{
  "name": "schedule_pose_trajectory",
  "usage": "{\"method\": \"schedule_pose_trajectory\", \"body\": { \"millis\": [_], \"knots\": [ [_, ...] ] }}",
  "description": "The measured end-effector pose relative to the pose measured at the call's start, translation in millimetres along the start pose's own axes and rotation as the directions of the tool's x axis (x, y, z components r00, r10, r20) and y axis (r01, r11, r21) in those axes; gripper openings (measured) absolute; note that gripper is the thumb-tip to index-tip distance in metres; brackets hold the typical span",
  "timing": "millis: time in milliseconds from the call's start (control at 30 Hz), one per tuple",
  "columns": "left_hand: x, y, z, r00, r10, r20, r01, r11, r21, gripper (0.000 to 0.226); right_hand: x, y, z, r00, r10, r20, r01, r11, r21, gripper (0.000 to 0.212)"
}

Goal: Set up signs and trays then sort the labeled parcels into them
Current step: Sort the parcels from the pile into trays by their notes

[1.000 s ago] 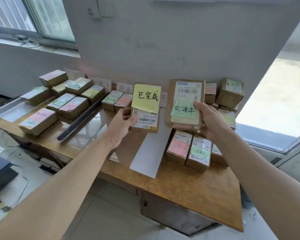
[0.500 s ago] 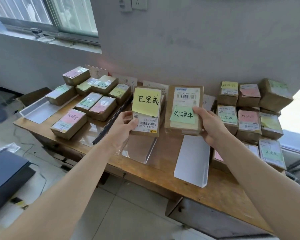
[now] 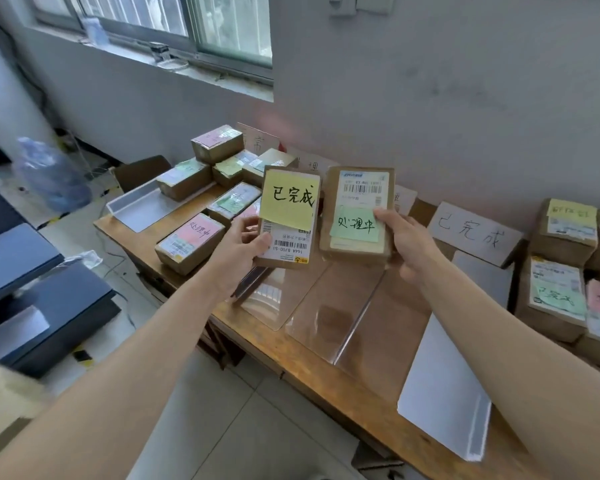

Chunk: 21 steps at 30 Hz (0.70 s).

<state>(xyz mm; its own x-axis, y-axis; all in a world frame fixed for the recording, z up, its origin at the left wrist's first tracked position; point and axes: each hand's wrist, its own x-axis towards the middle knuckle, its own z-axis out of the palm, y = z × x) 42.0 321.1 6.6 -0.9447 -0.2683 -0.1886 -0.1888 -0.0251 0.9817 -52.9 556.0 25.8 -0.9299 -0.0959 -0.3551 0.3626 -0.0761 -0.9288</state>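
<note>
- Two brown parcels are held up side by side above the middle of the table, nearly touching. The yellow-note parcel [image 3: 288, 216], on the left, reads "已完成". The green-note parcel [image 3: 357, 216], on the right, reads "处理中".
- The left hand [image 3: 243, 244] grips the yellow-note parcel at its lower left edge, with the thumb across the front and the fingers out of sight behind it.
- The right hand [image 3: 407, 244] grips the green-note parcel at its right edge, with the thumb on the green note and the fingers behind.
- Below the held parcels, two clear trays [image 3: 347, 317] lie flat on the wooden table [image 3: 326, 375]. A white tray [image 3: 440, 393] lies near right, and a grey tray [image 3: 142, 209] lies far left.
- Card signs lean against the far wall. The "已完成" sign [image 3: 471, 233] stands to the right of the held parcels. Another sign [image 3: 257, 143] shows behind the left group, partly hidden.
- A left group of parcels [image 3: 222, 168] lies far left beside the grey tray, with a pink-note parcel [image 3: 187, 240] at its near edge. A right pile of parcels [image 3: 565, 271] stands at the right edge.
- Judged progress: the signs and trays appear to be set out and sorting seems underway. Neither held parcel has been placed yet, and the right pile is probably waiting. By its note, the yellow-note parcel likely belongs by the "已完成" sign, to the right.
</note>
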Motion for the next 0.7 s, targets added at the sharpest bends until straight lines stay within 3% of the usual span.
{"method": "schedule_pose_trajectory", "body": {
  "millis": [233, 433, 700],
  "knots": [
    [32, 2, -57, 1.0, -0.018, 0.001, 0.018, 0.996, -0.091, 0.032, 28, -4, 62, 0.999, 0.029, 0.032, -0.029, 1.0, -0.003, 0.038],
    [76, 6, -153, 1.0, 0.016, -0.024, -0.017, 0.998, -0.059, 0.029, 44, 40, 156, 0.985, 0.172, 0.018, -0.172, 0.985, -0.026, 0.041],
    [121, 2, -251, 0.997, -0.059, 0.045, 0.058, 0.998, 0.024, 0.036, 47, 113, 265, 0.922, 0.374, -0.106, -0.378, 0.926, -0.022, 0.047]
  ]
}}
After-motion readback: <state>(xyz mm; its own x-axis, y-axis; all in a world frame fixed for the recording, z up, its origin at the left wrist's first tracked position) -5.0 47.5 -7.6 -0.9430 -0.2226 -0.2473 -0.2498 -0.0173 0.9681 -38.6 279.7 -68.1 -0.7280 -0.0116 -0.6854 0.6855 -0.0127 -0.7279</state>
